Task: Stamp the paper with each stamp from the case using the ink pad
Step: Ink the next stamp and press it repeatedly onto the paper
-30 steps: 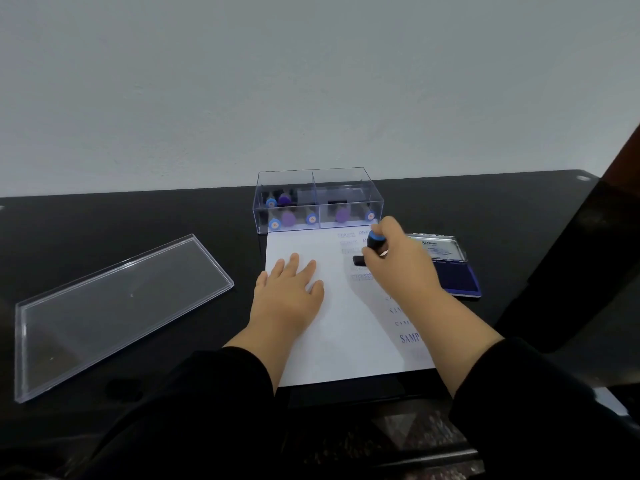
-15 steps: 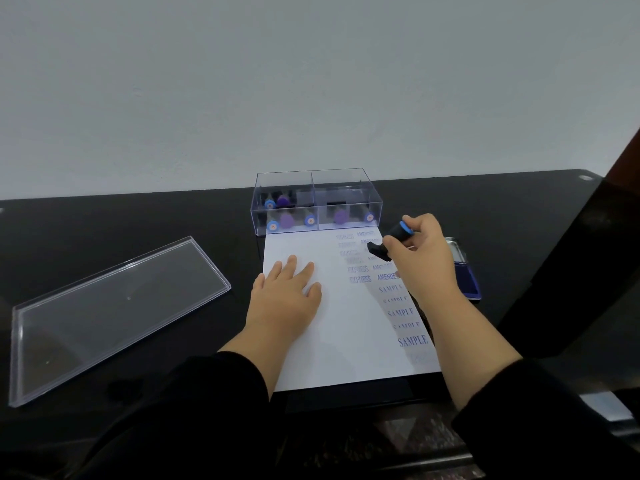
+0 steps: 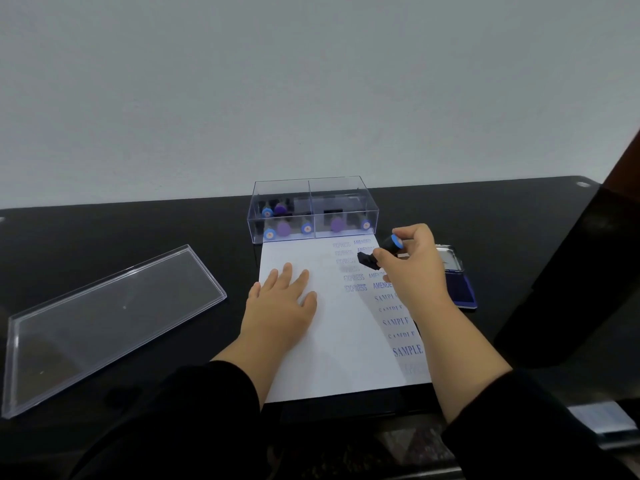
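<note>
Right hand fingers curl around a tilted stamp; left hand lies flat, fingers spread, on paper.

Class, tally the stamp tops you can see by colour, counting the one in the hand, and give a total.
Blue tops: 5, four in the case, one on the stamp in the right hand.
Purple tops: 3, all in the case.
Total: 8 visible.
</note>
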### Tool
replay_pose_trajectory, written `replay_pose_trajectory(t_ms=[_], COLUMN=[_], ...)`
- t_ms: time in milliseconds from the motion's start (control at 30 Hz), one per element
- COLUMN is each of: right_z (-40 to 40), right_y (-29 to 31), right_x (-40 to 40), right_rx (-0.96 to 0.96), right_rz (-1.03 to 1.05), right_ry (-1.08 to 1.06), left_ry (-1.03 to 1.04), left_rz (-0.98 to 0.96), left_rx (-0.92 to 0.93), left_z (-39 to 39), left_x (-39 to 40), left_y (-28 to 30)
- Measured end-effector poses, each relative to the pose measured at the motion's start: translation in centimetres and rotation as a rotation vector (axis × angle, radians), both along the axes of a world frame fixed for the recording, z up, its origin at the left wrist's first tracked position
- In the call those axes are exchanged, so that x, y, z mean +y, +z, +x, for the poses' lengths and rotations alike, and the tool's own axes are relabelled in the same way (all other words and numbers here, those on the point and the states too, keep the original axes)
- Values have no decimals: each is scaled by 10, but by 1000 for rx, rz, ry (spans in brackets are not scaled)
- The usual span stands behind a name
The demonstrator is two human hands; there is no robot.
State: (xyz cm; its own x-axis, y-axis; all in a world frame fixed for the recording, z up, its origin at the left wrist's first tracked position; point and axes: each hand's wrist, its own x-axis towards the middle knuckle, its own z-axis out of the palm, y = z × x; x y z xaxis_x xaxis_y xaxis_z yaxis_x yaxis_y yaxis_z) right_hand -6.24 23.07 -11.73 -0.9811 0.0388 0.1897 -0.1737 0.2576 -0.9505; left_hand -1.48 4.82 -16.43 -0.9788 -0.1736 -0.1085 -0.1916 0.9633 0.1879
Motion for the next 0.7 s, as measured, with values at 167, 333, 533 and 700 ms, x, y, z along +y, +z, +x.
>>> replay_pose_trajectory(t_ms=[167, 333, 533, 700], right_z=[1, 2, -9, -39], right_y=[6, 10, 21, 42], right_x=[-1, -2, -13, -26], right_rx=[-29, -38, -20, 24], right_rz=[-28, -57, -3, 73], right_ry=[5, 14, 25, 61], left_ry=[5, -15, 1, 22], left_rz=[-31, -30, -76, -155], left_rx=[-47, -132, -184, 52], left_z=[-1, -1, -11, -30], left_x=[1, 3, -2, -10], left_y=[3, 10, 32, 46])
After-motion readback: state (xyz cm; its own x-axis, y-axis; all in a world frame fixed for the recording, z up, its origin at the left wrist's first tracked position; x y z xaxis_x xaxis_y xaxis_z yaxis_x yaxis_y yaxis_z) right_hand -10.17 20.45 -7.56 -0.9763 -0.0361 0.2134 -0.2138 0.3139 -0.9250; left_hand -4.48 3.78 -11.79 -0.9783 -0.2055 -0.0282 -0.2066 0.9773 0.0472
